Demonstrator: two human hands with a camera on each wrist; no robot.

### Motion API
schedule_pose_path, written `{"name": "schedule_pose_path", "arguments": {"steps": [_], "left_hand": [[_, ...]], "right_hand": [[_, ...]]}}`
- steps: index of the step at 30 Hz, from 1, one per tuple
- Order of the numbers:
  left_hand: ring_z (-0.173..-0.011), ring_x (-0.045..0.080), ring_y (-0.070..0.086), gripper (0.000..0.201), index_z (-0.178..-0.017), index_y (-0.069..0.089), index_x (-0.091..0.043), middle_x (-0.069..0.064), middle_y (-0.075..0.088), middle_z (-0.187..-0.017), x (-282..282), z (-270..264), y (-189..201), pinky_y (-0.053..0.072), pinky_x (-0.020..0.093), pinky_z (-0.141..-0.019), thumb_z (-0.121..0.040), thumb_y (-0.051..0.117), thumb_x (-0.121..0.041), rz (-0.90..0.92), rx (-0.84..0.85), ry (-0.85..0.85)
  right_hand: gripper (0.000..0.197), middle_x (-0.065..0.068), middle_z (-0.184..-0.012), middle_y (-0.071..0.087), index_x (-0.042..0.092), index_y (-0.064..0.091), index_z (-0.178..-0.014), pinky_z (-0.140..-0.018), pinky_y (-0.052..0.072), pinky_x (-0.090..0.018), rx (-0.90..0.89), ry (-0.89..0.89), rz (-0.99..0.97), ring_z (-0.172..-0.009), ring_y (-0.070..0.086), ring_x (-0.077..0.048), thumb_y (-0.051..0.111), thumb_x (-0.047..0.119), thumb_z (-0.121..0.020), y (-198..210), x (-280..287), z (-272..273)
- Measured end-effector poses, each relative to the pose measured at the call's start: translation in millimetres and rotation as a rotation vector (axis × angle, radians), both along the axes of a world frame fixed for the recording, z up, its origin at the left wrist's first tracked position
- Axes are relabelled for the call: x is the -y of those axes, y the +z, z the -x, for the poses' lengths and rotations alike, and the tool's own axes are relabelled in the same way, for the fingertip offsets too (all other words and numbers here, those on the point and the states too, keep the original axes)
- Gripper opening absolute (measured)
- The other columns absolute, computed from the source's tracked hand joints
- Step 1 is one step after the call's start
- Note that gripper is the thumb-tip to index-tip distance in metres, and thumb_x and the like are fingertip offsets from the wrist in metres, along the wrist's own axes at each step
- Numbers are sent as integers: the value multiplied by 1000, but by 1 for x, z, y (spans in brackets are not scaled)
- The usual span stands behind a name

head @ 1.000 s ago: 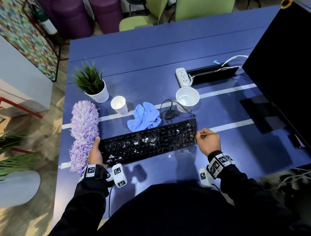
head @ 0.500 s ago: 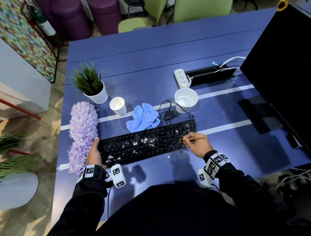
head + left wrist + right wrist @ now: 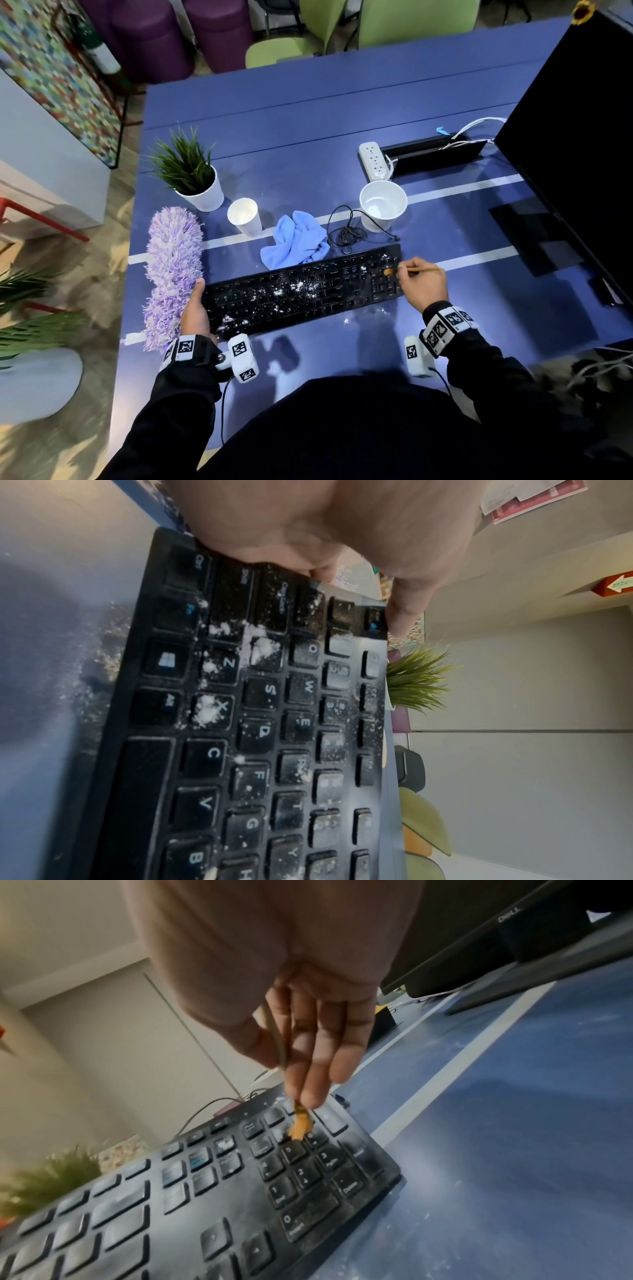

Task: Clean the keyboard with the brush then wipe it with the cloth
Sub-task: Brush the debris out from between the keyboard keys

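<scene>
The right hand (image 3: 424, 284) pinches the brush (image 3: 298, 1127) over the keyboard (image 3: 305, 291) number pad; the left hand (image 3: 194, 310) holds the keyboard's left edge.

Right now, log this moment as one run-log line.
step: brushing | right hand: pinches brush, bristles on numpad | left hand: grips keyboard end | powder: mid-keys | cloth: untouched

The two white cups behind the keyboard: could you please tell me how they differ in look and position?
The small cup is narrow and stands left of the blue cloth; the wide cup is broader and stands right of it. The keyboard's black cable lies against the wide cup's base, while nothing touches the small cup. The small cup is nearer the potted plant; the wide cup is nearer the power strip. Both are white, upright and open-topped.
</scene>
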State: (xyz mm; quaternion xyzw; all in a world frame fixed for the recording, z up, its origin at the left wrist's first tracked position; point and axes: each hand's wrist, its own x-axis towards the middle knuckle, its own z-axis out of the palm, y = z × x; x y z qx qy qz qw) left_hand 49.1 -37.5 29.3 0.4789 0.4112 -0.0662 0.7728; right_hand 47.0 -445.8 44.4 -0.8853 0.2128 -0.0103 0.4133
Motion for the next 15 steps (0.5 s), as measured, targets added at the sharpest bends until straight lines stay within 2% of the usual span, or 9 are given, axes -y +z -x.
{"name": "schedule_pose_path", "arguments": {"steps": [3, 5, 7, 10, 11, 13, 14, 15], "left_hand": [[-93, 29, 71, 74, -122, 66, -12, 12, 69, -118, -1, -1, -4, 58, 40, -77, -67, 72, -60, -1, -13, 9], [-92, 29, 71, 73, -122, 66, -12, 12, 69, -117, -1, 0, -4, 58, 40, -75, -67, 71, -60, 0, -9, 13], [-90, 29, 71, 70, -121, 66, -12, 12, 70, -114, 0, 1, -5, 58, 39, -73, -69, 70, -59, 5, -12, 8], [-82, 26, 72, 58, -115, 67, -16, 11, 71, -107, 0, 1, -4, 57, 34, -67, -76, 66, -58, 2, -6, 2], [-82, 26, 72, 58, -115, 67, -16, 11, 71, -107, -1, 1, -5, 57, 35, -68, -76, 66, -58, -2, -8, 4], [-91, 29, 71, 71, -120, 66, -13, 12, 70, -114, -2, -1, -6, 57, 40, -76, -68, 70, -61, -8, -20, -5], [-94, 30, 70, 77, -122, 65, -13, 13, 70, -116, -1, -1, -6, 57, 42, -80, -64, 72, -62, -13, -29, -7], [-96, 31, 70, 80, -124, 65, -12, 12, 70, -116, -1, -1, -7, 56, 43, -81, -61, 73, -62, -22, -32, -4]], "right_hand": [[14, 4, -71, 70, 24, 65, -74, -81, 52, -22, -47, 161, 16, -77, 67, -17, 64, 23, -88, 5, -4, 5], [16, 2, -73, 71, 26, 62, -71, -76, 45, -16, -57, 147, 37, -79, 66, -18, 63, 25, -87, 2, 2, 5], [19, -2, -76, 73, 23, 60, -66, -79, 46, -16, -59, 4, 16, -81, 68, -21, 62, 27, -85, 0, 14, -2], [23, -1, -67, 72, 14, 62, -66, -82, 57, -34, -50, -53, -53, -73, 70, -22, 59, 32, -80, 2, 25, -13], [23, -1, -67, 71, 13, 62, -68, -81, 57, -33, -55, -71, -41, -73, 69, -22, 58, 31, -81, 4, 25, -16], [22, -3, -73, 72, 14, 62, -68, -78, 49, -20, -49, -112, 15, -74, 63, -21, 58, 27, -85, 11, 20, -19], [20, -4, -75, 72, 17, 62, -69, -78, 47, -18, -36, -86, 25, -76, 62, -20, 59, 26, -86, 14, 14, -19], [19, -3, -76, 72, 19, 63, -70, -80, 48, -20, -45, -33, 24, -79, 64, -21, 59, 26, -87, 15, 8, -19]]}}
